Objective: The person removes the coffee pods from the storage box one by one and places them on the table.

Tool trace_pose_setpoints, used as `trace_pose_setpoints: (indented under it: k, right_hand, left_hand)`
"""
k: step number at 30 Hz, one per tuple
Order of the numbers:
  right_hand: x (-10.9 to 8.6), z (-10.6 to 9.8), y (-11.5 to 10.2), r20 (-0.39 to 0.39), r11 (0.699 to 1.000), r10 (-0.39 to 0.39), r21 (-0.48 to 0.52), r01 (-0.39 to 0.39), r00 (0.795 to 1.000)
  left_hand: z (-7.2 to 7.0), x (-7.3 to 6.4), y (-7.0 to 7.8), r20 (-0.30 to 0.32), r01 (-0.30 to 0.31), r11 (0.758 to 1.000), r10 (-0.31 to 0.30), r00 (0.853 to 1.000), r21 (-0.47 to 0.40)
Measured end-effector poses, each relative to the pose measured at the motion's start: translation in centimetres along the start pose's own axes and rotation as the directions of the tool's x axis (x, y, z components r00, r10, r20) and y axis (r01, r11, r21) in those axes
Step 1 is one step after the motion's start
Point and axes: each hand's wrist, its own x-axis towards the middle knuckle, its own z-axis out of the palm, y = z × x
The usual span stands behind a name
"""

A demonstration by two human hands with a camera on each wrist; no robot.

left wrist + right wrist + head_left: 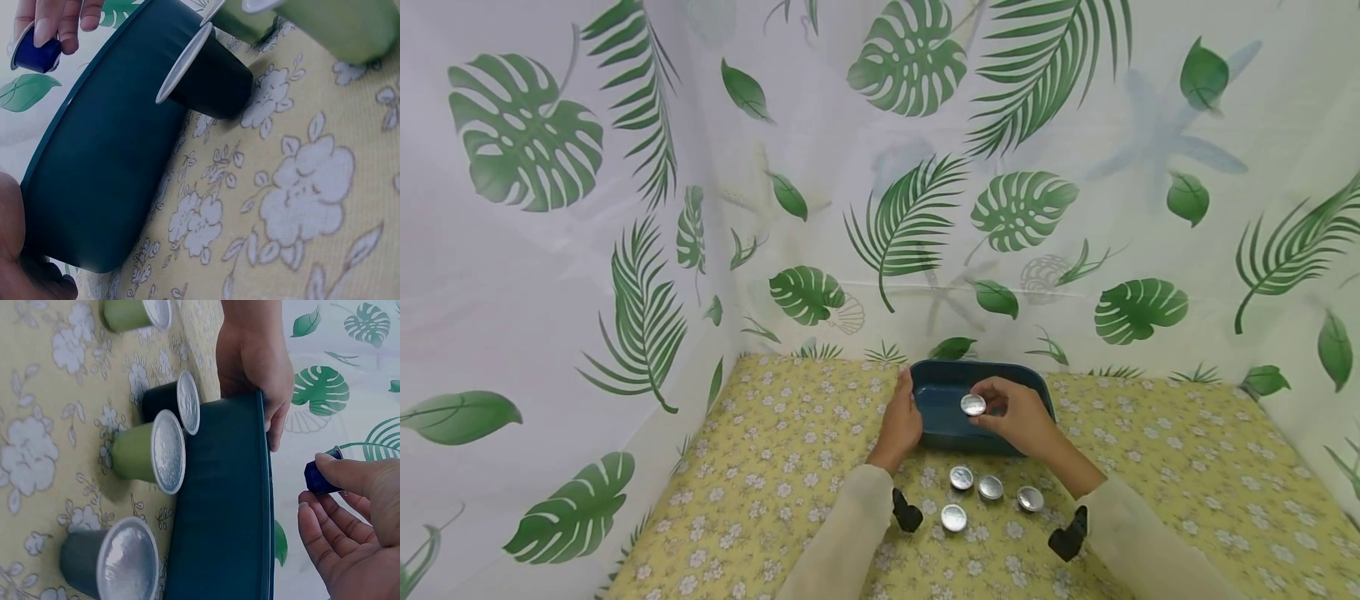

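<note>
A dark teal plastic basin [936, 421] stands on the table, and my left hand [901, 421] holds its left end at the rim. Over the basin's opening, my right hand [1018, 414] pinches a dark blue coffee capsule [322, 476] between thumb and fingers, its silver foil lid [973, 405] facing the head camera. Several more capsules stand foil side up in front of the basin: a dark one [169, 403], a light green one [134, 453], a grey-green one [81, 559], and another light green one [125, 314] closer to me.
A yellow flowered cloth [797, 467] covers the table. White sheets with green leaf prints [910, 225] hang behind it and at both sides. Dark wrist cameras sit on both sleeves, the left one [907, 515] and the right one [1067, 537], near the loose capsules.
</note>
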Motion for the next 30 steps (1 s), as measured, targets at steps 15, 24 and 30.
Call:
trace_pose_setpoints:
  k: [15,24,30]
  right_hand:
    - [-3.0,-0.1,-1.6,-0.023,1.000,-0.010,-0.009,0.010,1.000]
    - [-4.8,0.1,-1.9,-0.003,0.997,0.055,0.054,-0.055,0.998]
    - [-6.1,0.4,-2.0,0.037,0.988,0.092,0.120,-0.095,0.995]
  left_hand:
    - [0.0,-0.3,0.5,-0.001,0.005,1.000,-0.005,1.000,-0.012]
    - [0.0,-0.3,0.6,0.014,0.007,1.000,-0.007,1.000,-0.024]
    - [-0.1,-0.6,0.9,0.009,0.004,1.000,-0.004,1.000,-0.022]
